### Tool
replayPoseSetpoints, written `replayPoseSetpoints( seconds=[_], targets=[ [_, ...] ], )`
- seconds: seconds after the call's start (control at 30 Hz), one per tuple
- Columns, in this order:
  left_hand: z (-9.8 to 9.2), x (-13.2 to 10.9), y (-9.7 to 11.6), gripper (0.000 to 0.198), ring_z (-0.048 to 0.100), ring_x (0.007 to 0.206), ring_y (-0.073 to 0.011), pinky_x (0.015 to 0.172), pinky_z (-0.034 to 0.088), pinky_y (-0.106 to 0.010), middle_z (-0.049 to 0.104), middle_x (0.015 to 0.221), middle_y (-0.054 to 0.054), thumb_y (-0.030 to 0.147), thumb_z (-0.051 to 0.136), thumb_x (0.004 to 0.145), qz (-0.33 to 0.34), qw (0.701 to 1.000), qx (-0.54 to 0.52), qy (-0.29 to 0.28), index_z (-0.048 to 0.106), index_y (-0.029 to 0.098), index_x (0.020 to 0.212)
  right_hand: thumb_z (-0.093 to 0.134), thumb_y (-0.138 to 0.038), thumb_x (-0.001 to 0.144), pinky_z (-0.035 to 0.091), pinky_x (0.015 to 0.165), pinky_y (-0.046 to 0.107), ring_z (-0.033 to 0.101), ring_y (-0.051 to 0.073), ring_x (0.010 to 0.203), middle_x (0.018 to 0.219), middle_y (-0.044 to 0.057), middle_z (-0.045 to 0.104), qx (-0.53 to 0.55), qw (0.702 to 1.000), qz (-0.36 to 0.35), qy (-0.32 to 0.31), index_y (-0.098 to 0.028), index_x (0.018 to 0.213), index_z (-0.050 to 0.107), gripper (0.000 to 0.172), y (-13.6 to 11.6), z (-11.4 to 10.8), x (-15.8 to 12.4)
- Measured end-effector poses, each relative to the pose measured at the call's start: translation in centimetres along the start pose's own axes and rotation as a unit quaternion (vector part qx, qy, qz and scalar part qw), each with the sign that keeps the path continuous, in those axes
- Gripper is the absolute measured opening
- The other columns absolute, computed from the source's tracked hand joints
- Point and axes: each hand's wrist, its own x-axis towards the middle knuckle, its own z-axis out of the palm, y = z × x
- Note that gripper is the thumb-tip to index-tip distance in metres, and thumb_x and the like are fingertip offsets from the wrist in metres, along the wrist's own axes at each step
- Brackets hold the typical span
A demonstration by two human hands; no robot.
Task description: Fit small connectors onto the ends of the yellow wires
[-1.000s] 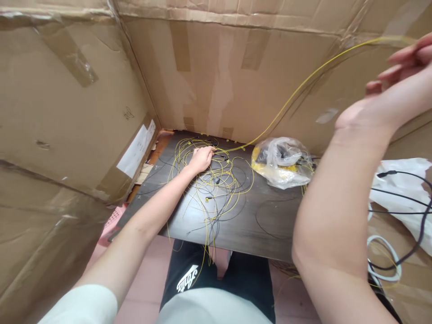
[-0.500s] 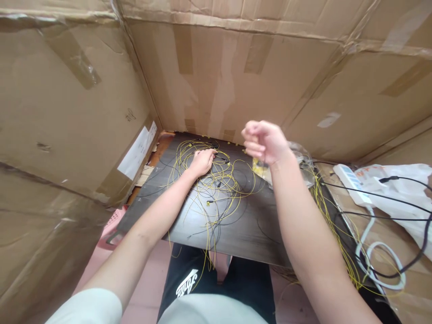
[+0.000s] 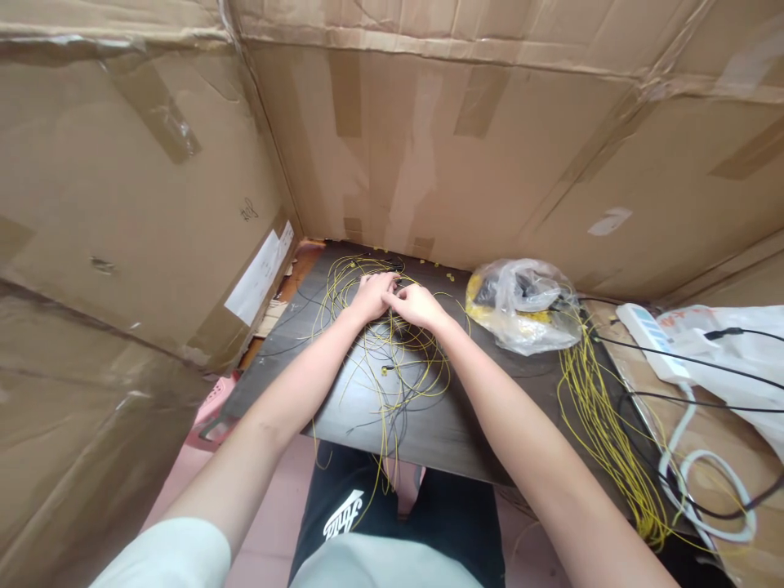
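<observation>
Head camera view: both hands work over the left half of the dark table (image 3: 465, 433), close to its far edge. The left hand (image 3: 373, 297) lies palm down with its fingers curled over a loose tangle of yellow cables (image 3: 398, 400). The right hand (image 3: 420, 307) meets it from the right, its thumb and fingers drawn together beside the left fingertips. The contact point is hidden; whether either hand grips a cable cannot be told.

The tangle spreads from the far edge toward the near edge, where several strands hang over. Thin dark cables run among the loops. One small yellow connector (image 3: 385, 371) lies nearer the near edge than the hands.

A clear plastic bag (image 3: 523, 310) with yellow and dark contents sits by the far right corner. A yellow cable bundle (image 3: 597, 433) extends along the right edge. Beyond that edge lies a white power strip (image 3: 652, 339).
</observation>
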Motion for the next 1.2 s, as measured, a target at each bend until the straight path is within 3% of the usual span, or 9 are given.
replayPoseSetpoints(
  seconds=[0.27, 0.43, 0.57, 0.67, 0.8, 0.9, 1.0, 1.1, 1.2],
  targets=[
    [-0.3, -0.3, 0.0, 0.048, 0.058, 0.125, -0.0295, 0.109, 0.036, -0.045, 0.067, 0.133, -0.012, 0.013, 0.051, 0.088, 0.016, 1.000, -0.001, -0.004, 0.057, 0.017, 0.135, 0.049, -0.025, 0.087, 0.026, 0.053, 0.027, 0.035, 0.011, 0.052, 0.053, -0.005, 0.040, 0.162, 0.984, -0.073, -0.026, -0.018, 0.066, 0.056, 0.023, -0.8, -0.7, -0.8],
    [-0.2, -0.2, -0.2, 0.037, 0.063, 0.116, -0.0273, 0.106, 0.038, -0.045, 0.073, 0.118, -0.011, 0.017, 0.037, 0.099, 0.004, 1.000, -0.006, 0.014, 0.062, 0.018, 0.127, 0.051, -0.043, 0.090, 0.021, 0.042, 0.025, 0.017, 0.010, 0.042, 0.051, -0.009, 0.024, 0.387, 0.917, -0.100, 0.020, -0.024, 0.074, 0.049, 0.025, -2.1, -6.1, -3.9],
    [-0.4, -0.2, -0.4, 0.035, 0.064, 0.115, -0.0266, 0.106, 0.038, -0.045, 0.075, 0.115, -0.009, 0.015, 0.039, 0.098, -0.004, 1.000, -0.005, 0.024, 0.064, 0.019, 0.123, 0.049, -0.053, 0.094, 0.023, 0.041, 0.023, 0.012, 0.009, 0.041, 0.054, -0.009, 0.016, 0.432, 0.879, -0.165, 0.112, -0.026, 0.072, 0.039, 0.036, -3.3, -11.3, -8.3],
    [-0.4, -0.1, -0.4, 0.035, 0.064, 0.116, -0.0274, 0.105, 0.039, -0.046, 0.075, 0.114, -0.010, 0.015, 0.039, 0.098, -0.007, 1.000, -0.002, 0.027, 0.064, 0.019, 0.122, 0.060, -0.050, 0.091, 0.022, 0.041, 0.022, 0.013, 0.006, 0.038, 0.052, -0.009, 0.019, 0.429, 0.873, -0.227, 0.051, -0.024, 0.066, 0.041, 0.041, -4.9, -13.9, -12.3],
    [-0.5, -0.2, -0.4, 0.033, 0.065, 0.114, -0.0287, 0.105, 0.040, -0.047, 0.074, 0.115, -0.010, 0.020, 0.048, 0.096, 0.002, 0.999, -0.011, 0.034, 0.064, 0.018, 0.125, 0.065, -0.055, 0.090, 0.028, 0.044, 0.023, 0.029, 0.005, 0.039, 0.046, -0.007, 0.037, 0.339, 0.889, -0.277, -0.134, -0.021, 0.056, 0.050, 0.050, -7.5, -15.2, -16.8],
    [-0.9, -0.4, -0.4, 0.038, 0.065, 0.114, -0.0278, 0.106, 0.042, -0.043, 0.073, 0.118, -0.009, 0.028, 0.061, 0.091, 0.020, 0.998, -0.031, 0.049, 0.062, 0.017, 0.127, 0.060, -0.053, 0.095, 0.029, 0.045, 0.023, 0.035, 0.006, 0.042, 0.049, -0.004, 0.045, 0.311, 0.858, -0.298, -0.281, -0.020, 0.058, 0.052, 0.050, -8.1, -14.3, -17.0],
    [-1.5, -0.7, -0.2, 0.041, 0.059, 0.124, -0.0273, 0.111, 0.038, -0.041, 0.068, 0.129, -0.009, 0.038, 0.063, 0.091, 0.031, 0.996, -0.021, 0.077, 0.061, 0.020, 0.128, 0.061, -0.053, 0.092, 0.027, 0.044, 0.024, 0.031, 0.008, 0.044, 0.050, -0.005, 0.039, 0.336, 0.849, -0.279, -0.299, -0.021, 0.059, 0.045, 0.048, -6.4, -11.1, -13.8],
    [-2.3, -1.2, 0.5, 0.044, 0.056, 0.128, -0.0268, 0.114, 0.034, -0.041, 0.064, 0.134, -0.010, 0.044, 0.059, 0.093, 0.041, 0.992, -0.012, 0.123, 0.059, 0.021, 0.131, 0.040, -0.049, 0.099, 0.024, 0.043, 0.025, 0.025, 0.010, 0.042, 0.049, -0.007, 0.028, 0.332, 0.892, -0.167, -0.258, -0.023, 0.062, 0.038, 0.045, -3.3, -6.5, -9.3],
    [-2.9, -1.6, 1.4, 0.044, 0.060, 0.122, -0.0255, 0.112, 0.037, -0.041, 0.069, 0.126, -0.009, 0.043, 0.056, 0.095, 0.048, 0.987, -0.038, 0.149, 0.057, 0.018, 0.132, 0.037, -0.025, 0.092, 0.025, 0.047, 0.025, 0.027, 0.010, 0.045, 0.049, -0.005, 0.030, 0.199, 0.959, -0.089, -0.181, -0.022, 0.057, 0.035, 0.036, -0.8, -2.6, -6.2]
  ],
)
